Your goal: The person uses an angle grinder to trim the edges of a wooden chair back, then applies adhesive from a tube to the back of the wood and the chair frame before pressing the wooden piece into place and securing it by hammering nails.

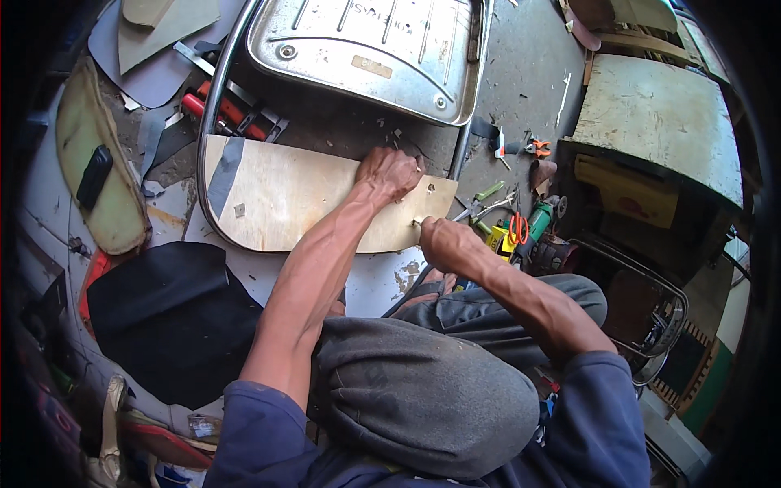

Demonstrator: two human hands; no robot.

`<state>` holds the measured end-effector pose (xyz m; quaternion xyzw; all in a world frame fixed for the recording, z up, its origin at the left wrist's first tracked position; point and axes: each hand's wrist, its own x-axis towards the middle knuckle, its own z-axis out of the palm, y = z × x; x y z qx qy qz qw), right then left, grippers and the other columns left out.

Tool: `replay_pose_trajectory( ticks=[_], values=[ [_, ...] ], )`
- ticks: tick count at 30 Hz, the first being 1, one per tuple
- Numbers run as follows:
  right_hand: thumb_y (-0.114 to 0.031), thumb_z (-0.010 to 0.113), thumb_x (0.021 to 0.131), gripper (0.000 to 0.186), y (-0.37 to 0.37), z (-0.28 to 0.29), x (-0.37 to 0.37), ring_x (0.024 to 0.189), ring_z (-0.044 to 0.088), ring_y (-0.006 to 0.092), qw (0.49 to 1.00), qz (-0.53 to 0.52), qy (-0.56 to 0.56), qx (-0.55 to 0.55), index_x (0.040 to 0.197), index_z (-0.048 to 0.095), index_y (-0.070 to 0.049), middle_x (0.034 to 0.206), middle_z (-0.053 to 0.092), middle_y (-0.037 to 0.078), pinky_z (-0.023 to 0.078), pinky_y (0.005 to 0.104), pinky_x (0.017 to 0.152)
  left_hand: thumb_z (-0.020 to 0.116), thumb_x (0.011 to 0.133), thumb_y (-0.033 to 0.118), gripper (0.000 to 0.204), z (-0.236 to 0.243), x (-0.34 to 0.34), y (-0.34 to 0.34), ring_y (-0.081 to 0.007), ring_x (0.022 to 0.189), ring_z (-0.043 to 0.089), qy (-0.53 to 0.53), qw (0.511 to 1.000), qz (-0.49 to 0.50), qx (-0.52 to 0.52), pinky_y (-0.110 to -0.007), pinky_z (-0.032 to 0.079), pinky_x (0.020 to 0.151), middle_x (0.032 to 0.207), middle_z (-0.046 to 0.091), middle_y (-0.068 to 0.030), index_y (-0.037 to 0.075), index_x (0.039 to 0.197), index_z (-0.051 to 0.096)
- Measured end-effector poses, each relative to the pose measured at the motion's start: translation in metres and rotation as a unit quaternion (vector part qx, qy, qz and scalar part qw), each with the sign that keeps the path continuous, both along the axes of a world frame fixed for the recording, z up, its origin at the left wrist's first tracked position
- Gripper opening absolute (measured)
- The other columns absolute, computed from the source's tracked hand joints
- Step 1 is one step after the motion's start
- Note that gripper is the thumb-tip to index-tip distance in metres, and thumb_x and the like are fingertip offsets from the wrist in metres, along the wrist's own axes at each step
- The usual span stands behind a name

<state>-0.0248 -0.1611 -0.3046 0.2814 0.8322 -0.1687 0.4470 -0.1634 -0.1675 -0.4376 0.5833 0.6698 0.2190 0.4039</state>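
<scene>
A pale plywood board point(301, 183) with a rounded near edge lies across the curved metal tube frame point(201, 154) of a chair. A strip of grey tape point(225, 175) crosses its left end. On the board's far edge rests my left hand point(389, 172), fingers curled closed; whatever is in them is hidden. My right hand point(450, 242) is closed in a fist at the board's right near side. A short metal tip point(417, 220) pokes out of it toward the wood, while the rest of that tool is covered by my fingers. Near the right end, the board has a dark hole point(431, 188).
Beyond the board is a metal chair seat pan point(358, 57). Red-orange scissors point(518, 228), pliers point(538, 147) and a green angle grinder point(545, 218) lie at right, before a worn wooden box point(659, 122). Black fabric point(171, 317) and a foam-like pad point(102, 163) are at left.
</scene>
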Motion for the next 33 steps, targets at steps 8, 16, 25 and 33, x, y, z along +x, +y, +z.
replay_pose_trajectory(
  ticks=[8, 16, 25, 33],
  values=[
    [-0.023, 0.046, 0.095, 0.032, 0.073, -0.031, 0.006, 0.084, 0.069, 0.0364, 0.949, 0.128, -0.018, -0.286, 0.101, 0.066, 0.001, 0.092, 0.069, 0.024, 0.054, 0.0437, 0.077, 0.037, 0.099, 0.038, 0.058, 0.003, -0.005, 0.001, -0.0357, 0.068, 0.070, -0.014, 1.000, 0.012, -0.007, -0.044, 0.058, 0.072, 0.069, 0.069, -0.0183, 0.005, 0.070, 0.075],
    [-0.022, 0.047, 0.095, 0.026, 0.067, -0.015, 0.022, 0.079, 0.067, 0.0384, 0.953, 0.179, 0.073, -0.232, 0.091, 0.060, -0.001, 0.085, 0.065, 0.022, 0.053, 0.0456, 0.070, 0.037, 0.099, 0.037, 0.056, 0.000, 0.004, -0.002, -0.0336, 0.070, 0.071, 0.022, 0.999, 0.019, 0.024, -0.043, 0.057, 0.072, 0.072, 0.070, -0.0166, 0.007, 0.072, 0.076],
    [-0.020, 0.051, 0.098, 0.024, -0.015, 0.006, 0.022, 0.062, 0.062, 0.0483, 0.984, -0.152, 0.097, -0.011, 0.089, 0.050, 0.003, 0.064, 0.057, 0.028, 0.047, 0.0563, 0.056, 0.039, 0.098, 0.036, 0.054, -0.001, 0.001, 0.000, -0.0330, 0.071, 0.072, 0.020, 0.999, 0.025, 0.003, -0.043, 0.058, 0.071, 0.073, 0.070, -0.0168, 0.007, 0.071, 0.076],
    [-0.022, 0.050, 0.097, 0.027, -0.020, 0.001, 0.034, 0.068, 0.064, 0.0530, 0.976, -0.203, 0.080, 0.005, 0.093, 0.051, 0.006, 0.070, 0.061, 0.035, 0.050, 0.0597, 0.063, 0.037, 0.097, 0.037, 0.053, 0.004, 0.000, 0.002, -0.0328, 0.076, 0.072, 0.027, 1.000, 0.009, -0.012, -0.043, 0.057, 0.076, 0.081, 0.073, -0.0151, 0.008, 0.077, 0.077]
  ],
)
